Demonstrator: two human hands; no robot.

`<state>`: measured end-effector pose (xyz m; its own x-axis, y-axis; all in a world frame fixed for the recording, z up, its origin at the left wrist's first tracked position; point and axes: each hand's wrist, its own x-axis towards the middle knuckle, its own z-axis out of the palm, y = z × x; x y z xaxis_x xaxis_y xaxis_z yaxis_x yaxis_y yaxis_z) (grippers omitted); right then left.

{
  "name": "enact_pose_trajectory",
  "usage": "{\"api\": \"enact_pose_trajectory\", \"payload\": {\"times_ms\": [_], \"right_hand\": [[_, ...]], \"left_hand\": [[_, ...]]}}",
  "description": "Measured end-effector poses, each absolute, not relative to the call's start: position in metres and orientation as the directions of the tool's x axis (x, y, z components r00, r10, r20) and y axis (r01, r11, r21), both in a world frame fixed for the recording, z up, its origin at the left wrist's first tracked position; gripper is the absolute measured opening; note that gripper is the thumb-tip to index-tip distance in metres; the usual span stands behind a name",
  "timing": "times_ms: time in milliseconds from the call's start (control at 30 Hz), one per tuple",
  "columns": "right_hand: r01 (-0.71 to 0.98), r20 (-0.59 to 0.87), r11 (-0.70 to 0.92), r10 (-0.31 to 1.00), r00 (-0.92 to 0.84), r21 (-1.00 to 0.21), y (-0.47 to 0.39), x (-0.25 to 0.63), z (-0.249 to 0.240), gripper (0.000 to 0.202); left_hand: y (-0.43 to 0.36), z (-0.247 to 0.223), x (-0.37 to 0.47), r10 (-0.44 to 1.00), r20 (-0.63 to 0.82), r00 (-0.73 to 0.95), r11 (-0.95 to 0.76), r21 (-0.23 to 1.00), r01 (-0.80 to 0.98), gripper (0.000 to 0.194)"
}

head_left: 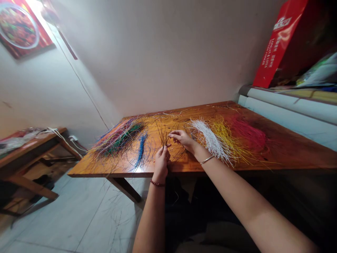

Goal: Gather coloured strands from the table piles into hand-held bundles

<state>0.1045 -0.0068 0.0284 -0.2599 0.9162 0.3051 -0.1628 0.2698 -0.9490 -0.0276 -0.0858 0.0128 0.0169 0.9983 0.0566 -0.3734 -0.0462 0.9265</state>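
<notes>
My left hand [161, 161] is closed round the lower end of a small bunch of thin dark wire-like strands [163, 135], which fan out upward above the table. My right hand [182, 138] is just to its right, thumb and fingertips pinched together at the bunch's right side. Whatever strand is between those fingertips is too thin to make out. Left of the hands lies a small blue bundle of strands [141, 151]. Some loose dark strands [181, 149] rest on the wood under my right hand.
The wooden table [179, 168] also bears a multicoloured strand pile [118, 137] at left. On the right lie white strands [210, 138], yellow strands [226, 133] and red strands [250, 135]. A white appliance [289, 105] with a red box [279, 45] borders the table.
</notes>
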Motion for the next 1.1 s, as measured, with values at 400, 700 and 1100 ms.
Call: {"api": "enact_pose_trajectory", "payload": {"times_ms": [400, 700, 1100], "right_hand": [[-0.270, 0.258, 0.203, 0.948, -0.186, -0.941, -0.008, 0.106, 0.029, 0.030], [-0.343, 0.244, 0.195, 0.964, -0.104, -0.919, -0.006, 0.106, 0.029, 0.031], [-0.523, 0.189, 0.179, 0.981, 0.036, -0.833, 0.002, 0.120, 0.032, 0.034]], "left_hand": [[-0.086, 0.012, -0.028, 0.997, 0.064, 0.031, -0.047, 0.917, -0.396, 0.044], [-0.086, 0.011, -0.029, 0.996, 0.075, 0.056, -0.045, 0.910, -0.411, 0.043], [-0.086, 0.010, -0.027, 0.995, 0.087, 0.053, -0.064, 0.940, -0.336, 0.044]]}}
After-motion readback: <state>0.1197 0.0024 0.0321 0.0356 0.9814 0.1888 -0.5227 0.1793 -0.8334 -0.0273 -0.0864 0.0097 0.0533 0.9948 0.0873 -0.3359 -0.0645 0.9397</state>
